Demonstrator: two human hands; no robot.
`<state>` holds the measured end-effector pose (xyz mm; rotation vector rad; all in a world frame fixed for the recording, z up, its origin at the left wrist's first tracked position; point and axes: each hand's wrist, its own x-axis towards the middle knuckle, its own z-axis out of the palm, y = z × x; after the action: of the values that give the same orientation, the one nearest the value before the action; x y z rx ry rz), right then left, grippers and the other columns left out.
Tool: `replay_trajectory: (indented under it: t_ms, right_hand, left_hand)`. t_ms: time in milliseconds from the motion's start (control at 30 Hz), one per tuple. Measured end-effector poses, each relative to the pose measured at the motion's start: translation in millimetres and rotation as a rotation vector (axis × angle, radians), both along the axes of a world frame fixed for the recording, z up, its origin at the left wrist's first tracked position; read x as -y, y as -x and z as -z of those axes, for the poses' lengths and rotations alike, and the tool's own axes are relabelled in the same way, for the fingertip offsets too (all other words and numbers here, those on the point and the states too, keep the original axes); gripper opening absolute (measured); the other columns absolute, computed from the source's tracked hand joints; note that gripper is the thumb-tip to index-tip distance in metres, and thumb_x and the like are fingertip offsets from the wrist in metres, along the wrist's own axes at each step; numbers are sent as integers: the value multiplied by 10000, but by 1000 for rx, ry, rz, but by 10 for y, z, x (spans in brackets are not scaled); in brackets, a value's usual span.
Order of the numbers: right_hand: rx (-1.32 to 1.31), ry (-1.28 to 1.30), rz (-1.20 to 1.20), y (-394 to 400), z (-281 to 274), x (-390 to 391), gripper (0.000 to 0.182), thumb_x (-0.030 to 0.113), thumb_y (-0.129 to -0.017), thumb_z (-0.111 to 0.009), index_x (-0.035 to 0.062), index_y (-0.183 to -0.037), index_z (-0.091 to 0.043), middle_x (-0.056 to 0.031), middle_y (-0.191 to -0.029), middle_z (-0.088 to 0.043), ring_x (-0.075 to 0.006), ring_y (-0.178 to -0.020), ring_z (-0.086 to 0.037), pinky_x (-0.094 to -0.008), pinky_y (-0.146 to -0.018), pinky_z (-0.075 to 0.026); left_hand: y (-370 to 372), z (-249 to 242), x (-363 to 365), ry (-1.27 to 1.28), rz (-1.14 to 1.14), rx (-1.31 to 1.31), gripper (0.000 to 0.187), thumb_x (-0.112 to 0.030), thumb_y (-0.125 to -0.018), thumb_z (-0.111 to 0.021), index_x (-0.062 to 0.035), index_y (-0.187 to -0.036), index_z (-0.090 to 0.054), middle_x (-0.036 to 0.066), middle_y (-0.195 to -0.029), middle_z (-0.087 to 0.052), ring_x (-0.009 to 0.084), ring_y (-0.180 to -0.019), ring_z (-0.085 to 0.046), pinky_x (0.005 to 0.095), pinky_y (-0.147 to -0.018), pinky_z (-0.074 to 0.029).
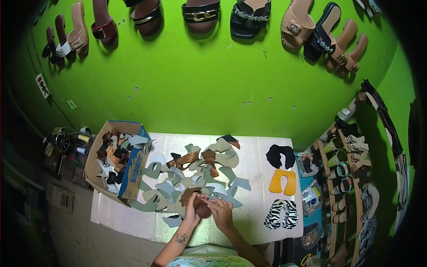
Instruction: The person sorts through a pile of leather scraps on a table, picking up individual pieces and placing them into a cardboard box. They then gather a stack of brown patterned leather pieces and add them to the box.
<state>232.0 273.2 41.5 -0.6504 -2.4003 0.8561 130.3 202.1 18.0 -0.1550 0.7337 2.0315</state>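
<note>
Near the front edge of the white table, my left hand [192,212] is closed on a dark brown piece [203,209]. My right hand [221,212] is beside it, its fingers bent over the same piece at its right side. What those right fingertips hold is too small to make out. Just behind my left hand lies a lighter brown scrap [188,196]. Grey-green scraps [166,188] are strewn behind and left of my hands, with leopard-print scraps [187,159] among them.
A cardboard box [132,177] of mixed scraps stands at the table's left. Black [281,156], orange [282,182] and zebra-print [281,214] pieces lie in a column on the right of the table [255,222]. Beyond is a shoe rack [331,213]. Sandals [201,17] hang on the green wall.
</note>
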Motion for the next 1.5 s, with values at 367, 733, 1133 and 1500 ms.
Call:
replay_trajectory:
  t_ms: [367, 733, 1133, 1500]
  right_hand:
    - [17, 305, 128, 800, 620, -1345, 192, 106, -771, -583, 41, -948, -617, -126, -877, -583, -221, -760, -580, -302, -713, -458]
    - [95, -74, 466, 1473, 1208, -1412, 311, 217, -731, -662, 73, -990, -565, -127, -947, -549, -305, -868, -540, -392, -768, -430]
    - [-376, 1360, -154, 919, 515, -1698, 201, 142, -867, -526, 29, -1033, -523, -30, -938, -594, -80, -794, -567, -198, -677, -451]
    - [-61, 1153, -294, 392, -325, -1345, 232, 200, -870, -527, 26, -1014, -579, 19, -847, -575, -28, -706, -494, -167, -583, -388]
  left_hand:
    - [378, -50, -162, -112, -227, 22, 215, -243, -894, -438, -137, -720, -370, -62, -539, -288, 52, -496, -317, 231, -623, -363]
    - [435, -133, -88, -62, -249, 5, 189, -204, -883, -443, -126, -726, -373, -46, -558, -306, 64, -522, -337, 245, -647, -386]
    - [351, -56, 32, 63, -29, 27, 203, -212, -871, -483, -132, -705, -397, -56, -566, -338, 63, -534, -359, 231, -629, -382]
    - [39, -95, 25, -68, 258, 106, 239, -237, -873, -476, -23, -978, -499, 16, -768, -497, 123, -705, -483, 258, -703, -429]
